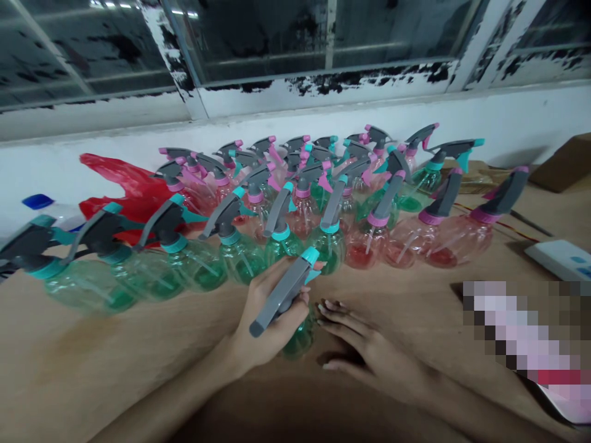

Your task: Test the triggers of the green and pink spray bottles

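My left hand (268, 320) is wrapped round a green spray bottle (299, 338) with a grey and teal trigger head (286, 289), standing on the brown table (115, 357). My right hand (364, 351) rests just right of the bottle, palm down, fingers stretched toward its body and close to touching it. Behind them stand rows of spray bottles: green ones with teal collars (231, 252) at the left and centre, pink ones with pink collars (415, 240) at the right and back.
A red plastic bag (124, 184) lies behind the bottles at the left, next to a blue-capped bottle (46, 206). A white device (561, 258) sits at the right edge, a brown box (563, 163) beyond it. A white wall and window frame run along the back.
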`<action>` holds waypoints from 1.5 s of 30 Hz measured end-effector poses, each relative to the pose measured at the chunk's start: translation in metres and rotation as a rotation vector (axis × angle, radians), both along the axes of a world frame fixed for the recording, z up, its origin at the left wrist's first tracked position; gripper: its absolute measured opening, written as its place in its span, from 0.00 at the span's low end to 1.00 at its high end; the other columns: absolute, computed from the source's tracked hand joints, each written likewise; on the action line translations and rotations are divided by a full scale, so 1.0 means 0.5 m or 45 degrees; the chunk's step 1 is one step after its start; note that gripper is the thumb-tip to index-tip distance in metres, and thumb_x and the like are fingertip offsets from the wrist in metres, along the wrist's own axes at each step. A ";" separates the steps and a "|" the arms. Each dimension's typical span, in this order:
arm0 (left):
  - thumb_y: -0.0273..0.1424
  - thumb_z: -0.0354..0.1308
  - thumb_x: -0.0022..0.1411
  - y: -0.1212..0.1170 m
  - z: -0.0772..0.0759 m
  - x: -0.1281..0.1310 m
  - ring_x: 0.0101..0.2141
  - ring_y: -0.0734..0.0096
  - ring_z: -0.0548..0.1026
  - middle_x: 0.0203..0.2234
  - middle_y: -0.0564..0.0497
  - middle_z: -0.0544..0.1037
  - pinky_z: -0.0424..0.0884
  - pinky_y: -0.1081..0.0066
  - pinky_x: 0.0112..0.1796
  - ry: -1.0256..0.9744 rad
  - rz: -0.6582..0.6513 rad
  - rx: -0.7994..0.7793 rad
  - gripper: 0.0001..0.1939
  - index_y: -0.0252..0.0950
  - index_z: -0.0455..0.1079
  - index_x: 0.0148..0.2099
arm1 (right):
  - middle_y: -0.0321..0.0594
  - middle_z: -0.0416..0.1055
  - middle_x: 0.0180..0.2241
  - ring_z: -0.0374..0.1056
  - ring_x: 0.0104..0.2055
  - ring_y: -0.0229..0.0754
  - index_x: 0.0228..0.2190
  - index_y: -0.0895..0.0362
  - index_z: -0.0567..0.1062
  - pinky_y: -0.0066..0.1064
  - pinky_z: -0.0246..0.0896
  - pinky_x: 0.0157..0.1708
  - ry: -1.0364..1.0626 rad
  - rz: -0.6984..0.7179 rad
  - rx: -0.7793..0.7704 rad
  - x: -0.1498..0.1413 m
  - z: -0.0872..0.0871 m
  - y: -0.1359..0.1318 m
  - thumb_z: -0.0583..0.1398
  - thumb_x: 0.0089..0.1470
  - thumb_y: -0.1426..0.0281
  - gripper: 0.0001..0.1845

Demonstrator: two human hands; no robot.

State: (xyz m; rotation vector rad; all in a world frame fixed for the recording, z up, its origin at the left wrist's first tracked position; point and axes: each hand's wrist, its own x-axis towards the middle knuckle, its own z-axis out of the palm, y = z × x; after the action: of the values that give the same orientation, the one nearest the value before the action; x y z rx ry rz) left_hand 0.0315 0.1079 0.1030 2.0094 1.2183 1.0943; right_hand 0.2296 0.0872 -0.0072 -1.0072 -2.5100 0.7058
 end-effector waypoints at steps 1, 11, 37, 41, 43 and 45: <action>0.21 0.48 0.50 0.000 0.000 0.000 0.28 0.69 0.70 0.28 0.52 0.70 0.69 0.67 0.33 0.005 0.001 0.003 0.18 0.41 0.71 0.40 | 0.40 0.56 0.60 0.48 0.62 0.44 0.57 0.55 0.60 0.42 0.46 0.60 -0.002 -0.001 -0.005 0.000 0.000 0.000 0.55 0.55 0.56 0.30; 0.23 0.47 0.48 0.004 0.003 -0.001 0.26 0.69 0.70 0.27 0.52 0.70 0.69 0.69 0.32 0.026 -0.016 0.040 0.16 0.41 0.70 0.38 | 0.41 0.57 0.59 0.48 0.62 0.45 0.58 0.53 0.58 0.42 0.47 0.60 0.031 0.004 0.000 -0.001 0.000 0.000 0.56 0.55 0.57 0.31; 0.23 0.49 0.51 0.001 0.008 -0.014 0.28 0.70 0.72 0.27 0.54 0.72 0.69 0.70 0.32 0.085 -0.062 0.108 0.10 0.42 0.66 0.33 | 0.39 0.55 0.60 0.47 0.63 0.44 0.58 0.54 0.58 0.42 0.45 0.61 -0.004 0.006 -0.022 -0.001 0.002 0.001 0.54 0.56 0.56 0.31; 0.24 0.49 0.51 0.001 0.006 -0.013 0.26 0.69 0.70 0.25 0.54 0.70 0.69 0.69 0.29 0.079 -0.035 0.132 0.12 0.42 0.69 0.36 | 0.38 0.54 0.61 0.46 0.63 0.43 0.58 0.54 0.59 0.40 0.44 0.61 -0.043 0.011 -0.021 -0.002 0.006 0.000 0.53 0.56 0.55 0.31; 0.25 0.50 0.52 0.001 0.003 -0.011 0.25 0.68 0.69 0.24 0.53 0.69 0.69 0.68 0.30 0.083 -0.012 0.095 0.14 0.41 0.71 0.39 | 0.38 0.54 0.61 0.46 0.63 0.42 0.57 0.54 0.59 0.40 0.44 0.61 -0.045 0.014 -0.025 -0.003 0.007 0.000 0.53 0.57 0.55 0.30; 0.26 0.50 0.54 0.000 -0.002 -0.009 0.28 0.67 0.70 0.26 0.52 0.70 0.70 0.67 0.33 0.061 -0.016 0.024 0.14 0.41 0.71 0.42 | 0.39 0.55 0.60 0.47 0.63 0.43 0.57 0.54 0.59 0.40 0.45 0.61 -0.034 0.011 -0.026 -0.003 0.006 0.000 0.53 0.56 0.55 0.30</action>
State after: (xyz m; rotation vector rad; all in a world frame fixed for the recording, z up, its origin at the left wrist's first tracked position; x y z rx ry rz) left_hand 0.0271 0.1078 0.1022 2.0653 1.2222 1.0614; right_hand 0.2281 0.0871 -0.0039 -1.0200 -2.5359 0.7261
